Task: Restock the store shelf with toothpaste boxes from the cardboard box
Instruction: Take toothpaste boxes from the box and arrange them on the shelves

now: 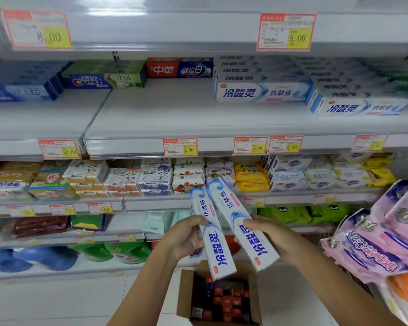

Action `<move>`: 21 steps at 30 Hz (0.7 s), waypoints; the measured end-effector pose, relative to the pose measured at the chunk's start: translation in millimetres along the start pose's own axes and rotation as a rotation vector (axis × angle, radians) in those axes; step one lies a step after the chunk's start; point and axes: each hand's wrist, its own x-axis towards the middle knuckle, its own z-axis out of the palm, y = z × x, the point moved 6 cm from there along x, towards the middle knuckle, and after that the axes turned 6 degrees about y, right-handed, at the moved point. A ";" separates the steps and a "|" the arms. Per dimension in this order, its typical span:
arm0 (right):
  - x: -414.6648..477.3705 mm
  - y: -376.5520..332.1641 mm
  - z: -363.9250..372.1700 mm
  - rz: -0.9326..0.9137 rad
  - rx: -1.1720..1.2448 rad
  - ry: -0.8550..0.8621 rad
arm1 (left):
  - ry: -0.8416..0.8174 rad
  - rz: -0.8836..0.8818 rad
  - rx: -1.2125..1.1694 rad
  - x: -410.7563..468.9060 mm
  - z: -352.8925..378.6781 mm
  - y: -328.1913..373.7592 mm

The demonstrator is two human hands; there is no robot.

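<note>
I hold one white-and-blue toothpaste box in each hand. My left hand [184,238] pinches the left box [218,245] with the thumb across its front, and my right hand [276,241] grips the right box [243,224] the same way. Both boxes tilt with their tops leaning left, nearly touching along their upper edges, in front of the lower shelves. Beneath them the cardboard box [184,295] stands open on the floor, with small red and dark packs inside. The toothpaste shelf [163,109] shows a broad bare board between the red-and-blue box [179,68] at the back and the matching stack [261,90] on the right. Pink hanging packs [374,243] crowd just beside my right forearm. My fingers behind both boxes are hidden, the far-right stock is blurred, and the frame cuts off the cardboard box's near edge.
</note>
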 end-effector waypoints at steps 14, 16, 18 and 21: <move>-29.8 22.7 2.7 -0.308 0.262 0.253 | 0.029 0.188 0.426 -9.9 94.0 5.9; -38.4 15.4 -3.0 -0.376 0.278 0.310 | -0.006 0.251 0.513 -14.8 119.1 12.2; -49.2 5.8 -10.4 -0.441 0.325 0.347 | -0.073 0.341 0.563 -20.8 147.6 20.6; -66.9 -5.6 -28.8 -0.514 0.314 0.434 | -0.122 0.481 0.733 -31.2 187.5 32.3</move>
